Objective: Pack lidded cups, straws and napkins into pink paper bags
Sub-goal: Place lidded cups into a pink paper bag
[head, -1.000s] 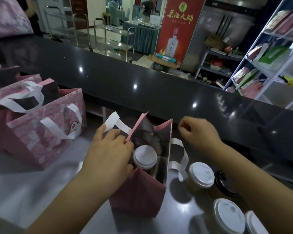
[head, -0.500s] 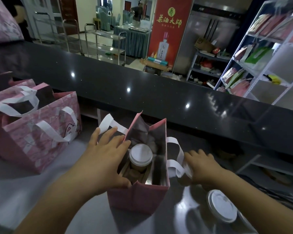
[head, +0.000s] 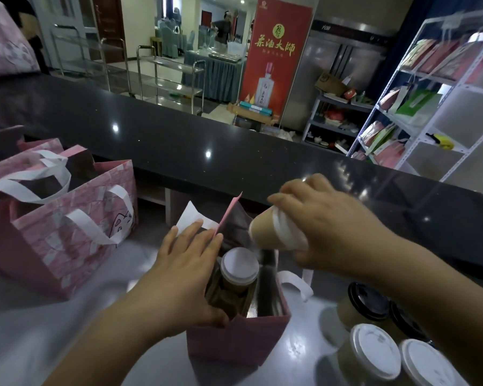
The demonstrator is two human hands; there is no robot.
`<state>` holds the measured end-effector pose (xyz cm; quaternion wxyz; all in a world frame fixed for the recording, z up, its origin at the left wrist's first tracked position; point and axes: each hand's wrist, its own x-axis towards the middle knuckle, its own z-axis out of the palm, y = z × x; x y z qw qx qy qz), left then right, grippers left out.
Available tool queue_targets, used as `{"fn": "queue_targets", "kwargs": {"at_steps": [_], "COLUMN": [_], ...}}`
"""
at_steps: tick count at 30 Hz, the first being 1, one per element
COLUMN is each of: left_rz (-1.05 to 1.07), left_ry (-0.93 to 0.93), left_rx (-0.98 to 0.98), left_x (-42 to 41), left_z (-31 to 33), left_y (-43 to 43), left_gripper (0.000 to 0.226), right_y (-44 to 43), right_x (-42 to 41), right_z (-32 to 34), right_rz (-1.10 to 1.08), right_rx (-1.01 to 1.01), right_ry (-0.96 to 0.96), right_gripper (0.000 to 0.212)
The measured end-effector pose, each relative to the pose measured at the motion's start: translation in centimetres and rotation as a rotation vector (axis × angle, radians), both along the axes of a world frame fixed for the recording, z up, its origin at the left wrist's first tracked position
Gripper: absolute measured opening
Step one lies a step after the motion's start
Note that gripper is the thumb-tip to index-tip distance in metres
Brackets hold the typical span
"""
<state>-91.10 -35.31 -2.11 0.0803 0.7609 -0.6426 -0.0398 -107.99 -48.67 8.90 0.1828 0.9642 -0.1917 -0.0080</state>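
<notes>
A small pink paper bag point(head: 234, 341) stands open on the light counter in front of me. Inside it sits a brown cup with a white lid point(head: 239, 264), in a cardboard holder. My left hand point(head: 187, 271) grips the bag's left rim and holds it open. My right hand point(head: 326, 229) is closed around a second brown cup point(head: 265, 232), tilted with its base toward the bag, just above the bag's right side. The lid of that cup is hidden by my fingers.
Larger pink bags with white handles point(head: 67, 227) stand at the left. Several more lidded cups, white point(head: 374, 355) and black point(head: 368, 302), wait at the lower right. A raised dark counter point(head: 179, 140) runs behind the bag; shelving point(head: 430, 107) stands at the far right.
My right hand went down to the cups at the right, took hold of one, and lifted it up over the open bag. My left hand stayed on the bag's rim.
</notes>
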Motion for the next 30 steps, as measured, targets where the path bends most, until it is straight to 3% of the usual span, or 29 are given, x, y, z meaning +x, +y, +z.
{"fn": "queue_targets", "kwargs": {"at_steps": [4, 13, 19, 24, 30], "left_rz": [0.012, -0.016, -0.027, -0.031, -0.033], "left_ry": [0.013, 0.053, 0.080, 0.065, 0.069], "left_rx": [-0.019, -0.037, -0.041, -0.051, -0.065], "left_x": [0.6, 2.1, 2.7, 2.8, 2.8], "left_z": [-0.2, -1.2, -1.4, -1.6, -1.7], "left_y": [0.3, 0.8, 1.2, 1.5, 1.3], "left_gripper": [0.125, 0.127, 0.125, 0.124, 0.122], "right_y": [1.6, 0.9, 0.8, 0.6, -0.1], "right_x": [3.1, 7.6, 9.1, 8.7, 7.7], "right_z": [-2.2, -10.4, -13.8, -14.9, -14.7], "right_rz": [0.113, 0.121, 0.102, 0.125, 0.145], "right_rx": [0.109, 0.334, 0.297, 0.240, 0.305], "right_ry": [0.072, 0.282, 0.403, 0.486, 0.462], "right_gripper": [0.078, 0.075, 0.087, 0.082, 0.084]}}
